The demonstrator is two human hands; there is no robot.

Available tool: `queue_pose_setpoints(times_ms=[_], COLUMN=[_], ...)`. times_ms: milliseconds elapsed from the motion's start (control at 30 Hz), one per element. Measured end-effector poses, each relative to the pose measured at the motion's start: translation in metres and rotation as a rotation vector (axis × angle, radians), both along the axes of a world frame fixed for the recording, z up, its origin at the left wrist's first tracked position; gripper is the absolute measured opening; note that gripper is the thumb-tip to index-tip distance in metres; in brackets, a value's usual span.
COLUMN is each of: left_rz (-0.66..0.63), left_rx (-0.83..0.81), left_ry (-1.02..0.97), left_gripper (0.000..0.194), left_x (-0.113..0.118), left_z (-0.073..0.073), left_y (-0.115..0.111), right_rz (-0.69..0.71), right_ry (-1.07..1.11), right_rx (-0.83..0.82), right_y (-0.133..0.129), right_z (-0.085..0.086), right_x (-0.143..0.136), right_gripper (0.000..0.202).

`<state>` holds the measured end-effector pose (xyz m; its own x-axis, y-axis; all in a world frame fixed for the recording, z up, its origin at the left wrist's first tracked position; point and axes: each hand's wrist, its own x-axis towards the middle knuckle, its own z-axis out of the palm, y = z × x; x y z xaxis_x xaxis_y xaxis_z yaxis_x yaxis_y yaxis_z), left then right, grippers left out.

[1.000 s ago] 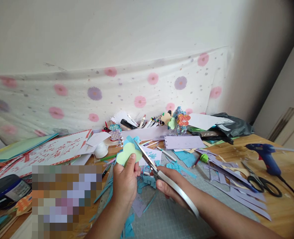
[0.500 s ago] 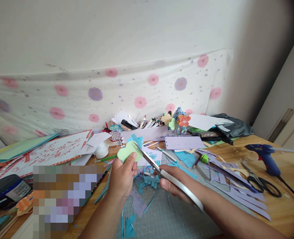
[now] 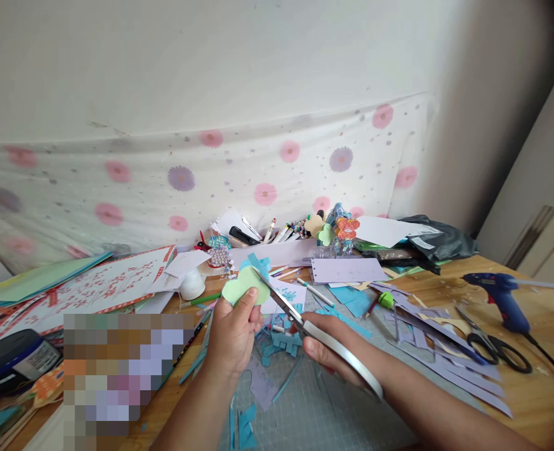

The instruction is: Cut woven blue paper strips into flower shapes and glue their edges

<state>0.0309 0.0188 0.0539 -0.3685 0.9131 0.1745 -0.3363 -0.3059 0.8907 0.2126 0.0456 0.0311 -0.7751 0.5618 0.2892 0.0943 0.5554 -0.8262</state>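
Scissors [image 3: 314, 330] slant diagonally — tips [image 3: 260, 278] forward-left, at green paper [image 3: 237, 287].

The pale green, lobed cutout [image 3: 240, 283] is matt paper. The silver-handled scissors [image 3: 311, 329] have shiny metal blades [image 3: 283, 302]. The flat brown tabletop [image 3: 551, 319] is grained wood.

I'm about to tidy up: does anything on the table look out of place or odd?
Yes: the long lavender paper strips look untidy, splayed in a loose, overlapping heap across the right side of the grey gridded cutting mat and onto the brown wooden table.
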Motion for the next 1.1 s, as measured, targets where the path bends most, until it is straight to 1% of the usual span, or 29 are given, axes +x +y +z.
queue_pose_setpoints(times_ms=[133, 233, 400, 467, 533, 633, 733, 833, 900, 967, 1033, 1100], left_rz=[-0.015, -0.025, -0.044, -0.057, -0.088, -0.142, -0.151, -0.15, -0.153, -0.167, -0.187, -0.195], left_rx=[-0.002, 0.001, -0.02, -0.028, -0.031, -0.037, -0.053, -0.073, -0.082, -0.09, -0.101, -0.123], left_ry=[0.017, 0.022, 0.026, 0.026, 0.037, 0.081, 0.118, 0.158, 0.197, 0.245, 0.293, 0.327], left_gripper=[0.03, 0.031, 0.034, 0.035, 0.036, 0.034, 0.031, 0.031, 0.031, 0.032, 0.034, 0.036], left_x=[-0.001, -0.002, -0.005, -0.007, -0.01, -0.014, -0.015, -0.014, -0.014, -0.015, -0.018, -0.022], left_z=[0.001, 0.002, 0.004, 0.006, 0.007, 0.006, 0.007, 0.009, 0.011, 0.012, 0.011, 0.008], left_y=[-0.001, -0.001, -0.002, -0.002, -0.003, -0.005, -0.008, -0.011, -0.013, -0.015, -0.016, -0.017], right_rz=[-0.022, -0.009, 0.026, 0.044, 0.082, 0.145, 0.186, 0.218, 0.268, 0.315, 0.32, 0.3], right_ry=[-0.037, -0.028, -0.026, -0.034, -0.034, -0.033, -0.004, 0.039, 0.062, 0.078, 0.079, 0.063], right_rx=[-0.012, -0.003, 0.111, 0.151, 0.158, 0.121, 0.055, -0.068, -0.183, -0.264, -0.284, -0.265], right_y=[0.0, 0.002, 0.011, 0.015, 0.018, 0.02, 0.019, 0.017, 0.015, 0.014, 0.012, 0.01], right_z=[0.002, 0.001, -0.001, 0.0, 0.0, -0.001, -0.005, -0.012, -0.017, -0.02, -0.02, -0.018], right_x=[0.002, 0.004, 0.012, 0.017, 0.02, 0.021, 0.018, 0.014, 0.012, 0.01, 0.009, 0.009], right_gripper=[0.063, 0.061, 0.055, 0.056, 0.059, 0.063, 0.066, 0.07, 0.072, 0.074, 0.074, 0.073])
